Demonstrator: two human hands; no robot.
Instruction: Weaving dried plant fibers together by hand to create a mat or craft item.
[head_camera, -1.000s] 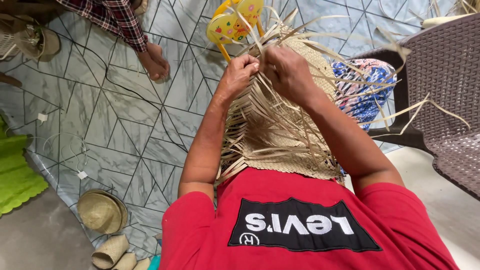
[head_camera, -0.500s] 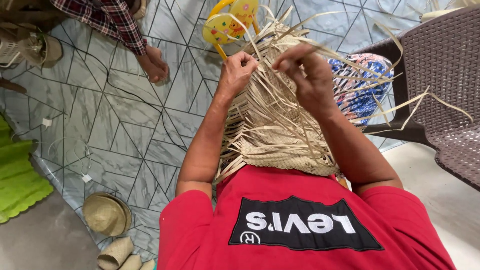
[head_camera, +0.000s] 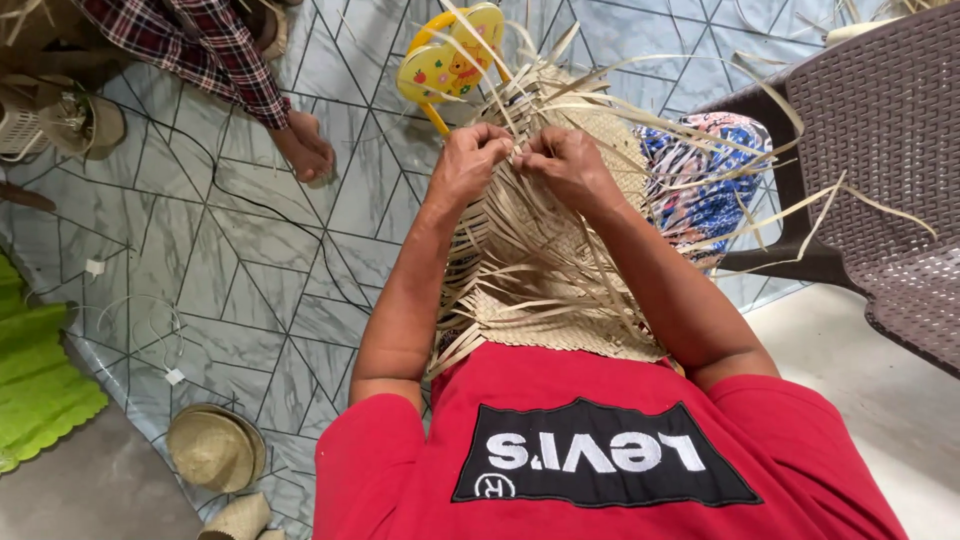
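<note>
Floor: grey marble-pattern vinyl sheet (head_camera: 250, 260) over bare concrete. Left hand (head_camera: 470, 160) and right hand (head_camera: 570, 165) meet at centre, fingers pinched together on pale straw strips of the half-woven straw mat (head_camera: 540, 290) on the lap. Brown woven-plastic chair (head_camera: 880, 170) bounds the right; finished round straw hat (head_camera: 215, 445) lies near left. Open floor left.

Two hands plaiting pale straw at frame centre.

Left hand (head_camera: 470, 160) and right hand (head_camera: 568, 163) pinch strips atop the weave (head_camera: 545, 290), nearly touching; a finished hat (head_camera: 213, 447) lies lower left on the floor (head_camera: 270, 270), a brown chair (head_camera: 880, 180) stands right.
</note>
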